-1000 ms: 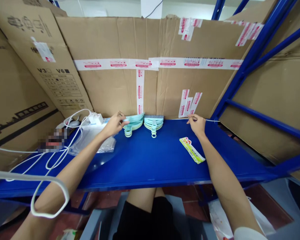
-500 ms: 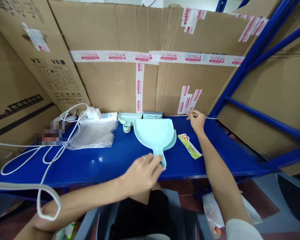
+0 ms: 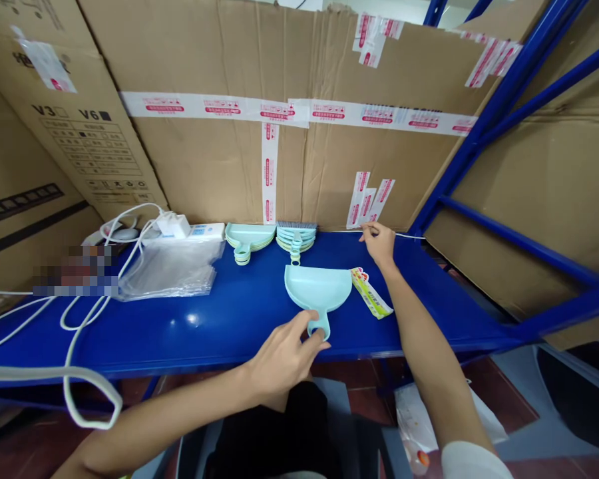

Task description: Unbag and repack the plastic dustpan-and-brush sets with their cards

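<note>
A mint-green dustpan (image 3: 317, 286) lies near the front of the blue table, its handle toward me. My left hand (image 3: 284, 349) has its fingers round the looped handle. At the back of the table, by the cardboard, my right hand (image 3: 379, 246) is closed with thumb and fingertips together. Whatever is in that pinch, if anything, is too small to make out. A stack of dustpans (image 3: 252, 238) stands at the back, beside a stack of small brushes (image 3: 296, 238) with grey bristles. A yellow-green printed card (image 3: 372, 294) lies just right of the front dustpan.
Clear plastic bags (image 3: 167, 269) lie at the left, with a white adapter (image 3: 174, 226) and looped white cables (image 3: 87, 329) about them. Tall cardboard (image 3: 219, 159) closes off the back. A blue metal frame (image 3: 459, 159) rises at the right.
The dustpan in my left hand has come down onto the table, over the lower one that showed beneath it. The brush stack behind is now uncovered. My right hand stays by the cardboard.
</note>
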Available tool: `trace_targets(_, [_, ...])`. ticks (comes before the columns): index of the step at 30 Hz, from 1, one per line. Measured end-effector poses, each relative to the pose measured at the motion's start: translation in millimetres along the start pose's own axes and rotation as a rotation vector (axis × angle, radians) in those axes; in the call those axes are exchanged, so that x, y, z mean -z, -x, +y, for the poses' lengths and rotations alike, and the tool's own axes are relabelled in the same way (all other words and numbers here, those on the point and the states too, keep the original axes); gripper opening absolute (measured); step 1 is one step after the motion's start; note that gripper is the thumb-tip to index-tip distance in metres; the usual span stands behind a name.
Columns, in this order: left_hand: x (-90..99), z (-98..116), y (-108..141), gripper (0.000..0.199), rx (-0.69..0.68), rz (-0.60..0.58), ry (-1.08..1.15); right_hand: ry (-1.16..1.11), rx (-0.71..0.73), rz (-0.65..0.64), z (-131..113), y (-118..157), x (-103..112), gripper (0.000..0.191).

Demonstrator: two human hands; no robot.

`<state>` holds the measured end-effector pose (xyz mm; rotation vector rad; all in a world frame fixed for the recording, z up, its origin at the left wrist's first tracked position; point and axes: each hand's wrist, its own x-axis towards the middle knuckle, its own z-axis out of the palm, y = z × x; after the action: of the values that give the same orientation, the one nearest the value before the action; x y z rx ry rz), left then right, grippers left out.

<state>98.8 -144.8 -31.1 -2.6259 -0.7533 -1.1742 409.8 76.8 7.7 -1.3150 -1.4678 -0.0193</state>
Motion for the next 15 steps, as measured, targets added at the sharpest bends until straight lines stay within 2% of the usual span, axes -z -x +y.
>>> trace_targets(5, [15.4,-1.9,-8.2,0.011,0.164,0.086,0.166,0.004,-0.014,-0.078,-0.7,1.1,-5.8,0.024])
trace_targets(7, [29.1,-1.0,-9.0,0.008,0.174,0.145,0.196,-0.003,-0.031,-0.178,-4.1,1.4,-7.0,0.024])
trace_targets(10, [56.3,0.5,6.4,0.019,0.188,0.178,0.151,0.024,0.038,-0.478,-18.9,6.4,-9.0,0.023])
trace_targets(13, [78.6,0.0,45.4,0.027,0.25,0.176,0.054,0.057,0.225,-0.802,-44.9,19.4,-14.2,0.029])
trace_targets(15, [85.6,-1.3,76.1,0.029,0.308,0.138,-0.021,0.054,0.325,-0.968,-62.3,29.7,-19.1,0.041])
